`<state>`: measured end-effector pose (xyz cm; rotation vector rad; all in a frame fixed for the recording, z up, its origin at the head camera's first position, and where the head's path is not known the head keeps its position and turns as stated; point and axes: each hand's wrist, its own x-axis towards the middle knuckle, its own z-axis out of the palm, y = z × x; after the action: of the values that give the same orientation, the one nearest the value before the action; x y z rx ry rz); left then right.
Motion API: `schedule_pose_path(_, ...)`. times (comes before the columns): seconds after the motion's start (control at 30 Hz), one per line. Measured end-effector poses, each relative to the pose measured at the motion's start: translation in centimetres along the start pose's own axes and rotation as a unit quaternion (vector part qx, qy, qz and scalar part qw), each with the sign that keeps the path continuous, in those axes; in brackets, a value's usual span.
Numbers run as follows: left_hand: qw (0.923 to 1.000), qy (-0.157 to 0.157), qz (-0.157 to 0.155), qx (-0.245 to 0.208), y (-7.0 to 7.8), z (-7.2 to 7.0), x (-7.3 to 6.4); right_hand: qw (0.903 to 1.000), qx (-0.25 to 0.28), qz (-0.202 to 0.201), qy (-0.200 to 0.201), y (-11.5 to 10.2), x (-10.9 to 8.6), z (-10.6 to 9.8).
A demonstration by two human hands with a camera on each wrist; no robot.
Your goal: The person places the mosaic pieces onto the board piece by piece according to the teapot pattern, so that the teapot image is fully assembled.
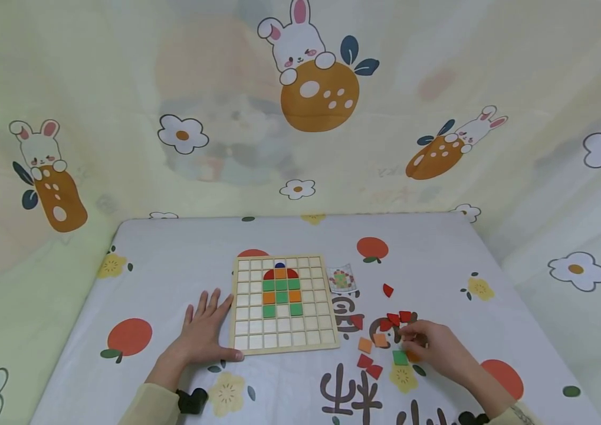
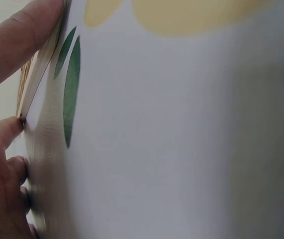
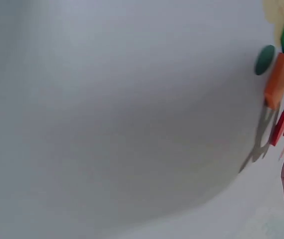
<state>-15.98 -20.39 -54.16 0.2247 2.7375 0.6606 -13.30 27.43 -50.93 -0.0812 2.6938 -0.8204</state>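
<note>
A square wooden grid board lies at the middle of the table, with green, orange, red and blue pieces forming a figure in its upper cells. My left hand rests at the board's left side, fingers spread, the thumb at the lower left corner and the index finger against the left edge. To the right, my right hand is over loose pieces, thumb and fingertips close together; whether a piece is between them is hidden. Beneath it lie an orange square and a green square.
Several red quarter-round pieces and orange squares are scattered right of the board. A small pattern card lies by the board's upper right edge. The tablecloth has printed fruit and flowers; a patterned curtain hangs behind.
</note>
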Motion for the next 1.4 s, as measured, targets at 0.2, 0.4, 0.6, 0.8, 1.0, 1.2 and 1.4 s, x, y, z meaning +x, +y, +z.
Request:
schedule_pose_path(0.2, 1.0000, 0.001, 0.001, -0.001, -0.1, 0.0, 0.0, 0.9999, 0.005, 0.012, -0.011, 0.8, -0.8, 0.5)
schedule_pose_path(0.4, 1.0000, 0.003, 0.004, 0.000, 0.0, 0.0, 0.0, 0.9996, -0.021, 0.018, -0.012, 1.1, -1.0, 1.1)
schedule_pose_path(0.6, 1.0000, 0.005, 0.008, -0.004, 0.3, -0.3, -0.2, 0.9993, -0.034, 0.015, -0.007, 1.2, -0.9, 1.4)
schedule_pose_path(0.8, 1.0000, 0.001, 0.003, -0.007, 0.2, -0.2, -0.1, 0.9990, -0.044, 0.003, -0.005, 1.6, -0.8, 1.6)
schedule_pose_path(1.0, 1.0000, -0.001, 0.000, -0.009, 0.0, -0.1, 0.0, 0.9990, -0.043, 0.013, -0.005, 1.4, -0.7, 1.6)
schedule_pose_path(1.2, 1.0000, 0.000, -0.001, -0.007, 0.0, 0.0, 0.0, 0.9998, -0.020, 0.005, 0.004, 1.3, -1.0, 1.3)
schedule_pose_path(1.4, 1.0000, 0.002, -0.003, -0.002, 0.0, 0.0, 0.0, 0.9997, -0.008, -0.017, 0.018, 0.8, -0.8, 0.9)
